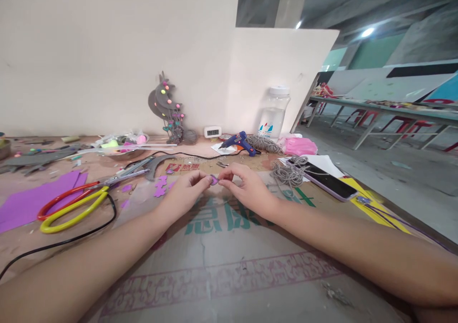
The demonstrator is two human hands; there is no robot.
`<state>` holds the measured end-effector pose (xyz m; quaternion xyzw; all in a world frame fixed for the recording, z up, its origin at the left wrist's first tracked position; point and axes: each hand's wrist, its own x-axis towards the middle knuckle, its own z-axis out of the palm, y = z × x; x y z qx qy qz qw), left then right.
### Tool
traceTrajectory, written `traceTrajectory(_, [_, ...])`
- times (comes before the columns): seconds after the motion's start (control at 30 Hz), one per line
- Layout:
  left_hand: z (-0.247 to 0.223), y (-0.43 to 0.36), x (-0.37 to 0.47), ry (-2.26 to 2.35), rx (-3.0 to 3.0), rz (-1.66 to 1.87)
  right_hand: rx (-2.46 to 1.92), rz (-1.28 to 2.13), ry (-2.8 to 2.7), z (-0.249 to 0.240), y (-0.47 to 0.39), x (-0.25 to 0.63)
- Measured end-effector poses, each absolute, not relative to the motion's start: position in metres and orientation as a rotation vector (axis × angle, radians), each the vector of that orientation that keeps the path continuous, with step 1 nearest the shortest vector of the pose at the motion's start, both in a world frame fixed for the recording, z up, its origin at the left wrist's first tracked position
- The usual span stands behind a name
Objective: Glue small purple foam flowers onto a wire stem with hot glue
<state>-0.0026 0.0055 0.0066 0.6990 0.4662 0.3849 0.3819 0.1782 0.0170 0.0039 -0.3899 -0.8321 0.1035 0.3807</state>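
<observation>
Thumb and forefinger of the left hand are pressed together in the head view, pinching a small purple-and-grey piece above the cardboard. Thumb and forefinger of the right hand curve into a nearly closed pinch at that piece's right edge; whether they grip it too, I cannot tell.

Below the fingertips, the cardboard bears large green Chinese characters (partly hidden by the hands and a cloudy film), with a purple patterned band nearer the wearer. Just beyond the left fingers it carries a red logo and red Chinese characters, the small letters beneath too blurred to read.

Left of the fingers lie purple scalloped cutouts, then scissors with one red and one yellow handle, over purple sheets. Beyond the fingertips stand a white digital clock, its digits unclear, and a grey crescent ornament dotted with coloured balls. Past the right hand are a blue glue gun and a clear bottle marked "LOOK" under red and blue sails. To the right of the fingers, tangled grey yarn sits beside a dark-screened smartphone.
</observation>
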Motion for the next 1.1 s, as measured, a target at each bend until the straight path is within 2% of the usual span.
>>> traceTrajectory(0.53, [0.0034,0.0089,-0.0039,1.178,1.818,0.971,-1.02,0.318,-2.165,0.0032,0.0185,0.1782])
traceTrajectory(0.83, [0.0032,0.0072,-0.0039,1.211,1.768,1.012,-1.071,0.548,-1.929,0.0042,0.0208,0.1794])
traceTrajectory(1.1, [0.0025,0.0098,-0.0036,1.192,1.769,1.025,-1.018,0.475,-2.042,0.0035,0.0161,0.1766])
